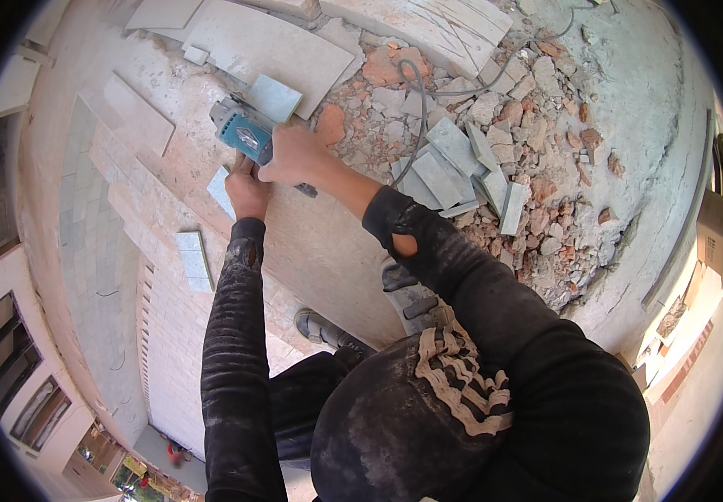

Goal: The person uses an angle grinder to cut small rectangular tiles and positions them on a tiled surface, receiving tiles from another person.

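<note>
My right hand [294, 156] is wrapped round the body of a teal angle grinder [244, 134] with a grey head. A dark rear end of the tool shows below that hand. My left hand [247, 194] is closed just under the grinder, its fingertips hidden by the tool, so what they grip cannot be made out. Against the left hand's outer side lies a pale tile piece [220, 191]. A larger grey-blue tile [274, 99] lies just beyond the grinder. Another narrow tile [194, 261] rests nearer to me, left of my left forearm.
Broken brick and mortar rubble [537, 176] is heaped on the right, with several loose tiles [445, 163] on it. A grey cable [423, 100] loops across the debris. Big pale slabs [269, 46] lie at the far side. My shoe [324, 329] stands on the ledge.
</note>
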Motion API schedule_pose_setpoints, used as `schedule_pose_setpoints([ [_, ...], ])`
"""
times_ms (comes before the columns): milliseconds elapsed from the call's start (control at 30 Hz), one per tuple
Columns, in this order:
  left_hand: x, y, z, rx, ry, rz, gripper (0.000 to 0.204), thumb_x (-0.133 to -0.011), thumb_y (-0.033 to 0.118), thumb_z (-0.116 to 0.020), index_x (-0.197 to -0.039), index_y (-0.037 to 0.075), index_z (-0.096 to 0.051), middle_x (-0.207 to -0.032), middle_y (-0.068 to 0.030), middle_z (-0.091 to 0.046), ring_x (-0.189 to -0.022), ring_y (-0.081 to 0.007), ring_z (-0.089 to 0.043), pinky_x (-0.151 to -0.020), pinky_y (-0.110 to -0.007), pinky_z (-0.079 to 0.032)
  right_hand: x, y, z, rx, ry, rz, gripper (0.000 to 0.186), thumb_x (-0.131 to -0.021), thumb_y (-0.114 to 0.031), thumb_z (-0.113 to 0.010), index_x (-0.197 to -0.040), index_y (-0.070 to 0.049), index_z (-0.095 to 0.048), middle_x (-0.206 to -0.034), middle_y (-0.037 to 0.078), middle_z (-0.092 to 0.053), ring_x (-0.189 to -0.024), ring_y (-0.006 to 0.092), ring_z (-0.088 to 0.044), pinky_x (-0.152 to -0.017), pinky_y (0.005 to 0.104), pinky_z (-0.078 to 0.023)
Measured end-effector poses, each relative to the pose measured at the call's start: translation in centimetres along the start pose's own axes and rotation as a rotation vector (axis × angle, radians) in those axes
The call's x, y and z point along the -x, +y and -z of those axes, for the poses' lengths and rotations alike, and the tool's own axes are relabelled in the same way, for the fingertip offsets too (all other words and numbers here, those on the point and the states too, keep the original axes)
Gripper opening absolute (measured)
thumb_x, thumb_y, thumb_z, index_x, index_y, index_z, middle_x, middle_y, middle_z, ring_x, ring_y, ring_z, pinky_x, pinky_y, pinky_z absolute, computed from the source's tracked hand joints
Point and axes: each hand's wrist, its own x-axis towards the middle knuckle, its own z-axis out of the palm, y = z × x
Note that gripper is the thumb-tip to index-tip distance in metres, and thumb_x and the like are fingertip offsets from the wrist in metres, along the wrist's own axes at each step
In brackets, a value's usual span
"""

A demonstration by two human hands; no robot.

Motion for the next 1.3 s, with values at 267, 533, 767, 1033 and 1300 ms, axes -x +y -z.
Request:
schedule_pose_setpoints([
  [267, 0.2, 0.2, -0.2, 0.005, 0.032, 0.038, 0.024, -0.082, 0.003, -0.062, -0.104, 0.001, -0.073, -0.128, -0.0195, -0.061, -0.097, -0.0362, -0.069, -0.079, -0.037, -0.057, 0.6, -0.1, 0.4, 0.003, -0.032, -0.006, 0.062, -0.064, -0.031, -0.075, -0.107, 0.01, -0.061, -0.105, 0.029, -0.066, -0.101, 0.0414, -0.066, -0.087, 0.0445, -0.054],
  [533, 0.0, -0.2, -0.4, -0.022, 0.068, -0.006, 0.024, -0.082, 0.002, -0.062, -0.103, -0.001, -0.072, -0.125, -0.0199, -0.062, -0.094, -0.0361, -0.07, -0.078, -0.037, -0.057, 1.1, 0.2, 0.6, 0.004, -0.042, -0.026, 0.063, -0.064, -0.033, -0.074, -0.11, 0.01, -0.06, -0.107, 0.029, -0.065, -0.103, 0.0403, -0.066, -0.087, 0.0443, -0.054],
  [767, -0.1, -0.3, -0.1, 0.002, 0.088, 0.006, 0.02, -0.082, 0.004, -0.063, -0.099, -0.001, -0.071, -0.121, -0.0194, -0.064, -0.086, -0.037, -0.069, -0.073, -0.038, -0.056, 1.2, 0.8, 0.1, 0.028, -0.013, -0.002, 0.064, -0.064, -0.035, -0.073, -0.108, 0.01, -0.059, -0.102, 0.028, -0.067, -0.099, 0.0403, -0.067, -0.086, 0.0434, -0.054],
  [1033, -0.2, -0.2, 0.2, 0.004, 0.078, 0.038, 0.02, -0.082, 0.005, -0.065, -0.099, -0.001, -0.072, -0.116, -0.0195, -0.066, -0.084, -0.0354, -0.07, -0.074, -0.036, -0.056, 1.5, 1.1, -0.1, 0.015, -0.005, 0.012, 0.063, -0.064, -0.034, -0.074, -0.106, 0.011, -0.059, -0.099, 0.028, -0.067, -0.097, 0.0408, -0.067, -0.085, 0.0438, -0.054],
  [1300, -0.3, -1.2, 0.2, -0.005, 0.051, 0.04, 0.021, -0.081, 0.008, -0.068, -0.099, -0.001, -0.073, -0.114, -0.0189, -0.068, -0.085, -0.0339, -0.07, -0.076, -0.036, -0.056, 2.4, 1.0, 0.5, -0.004, 0.003, 0.007, 0.058, -0.064, -0.028, -0.074, -0.105, 0.011, -0.06, -0.099, 0.028, -0.068, -0.095, 0.0397, -0.069, -0.083, 0.0426, -0.056],
])
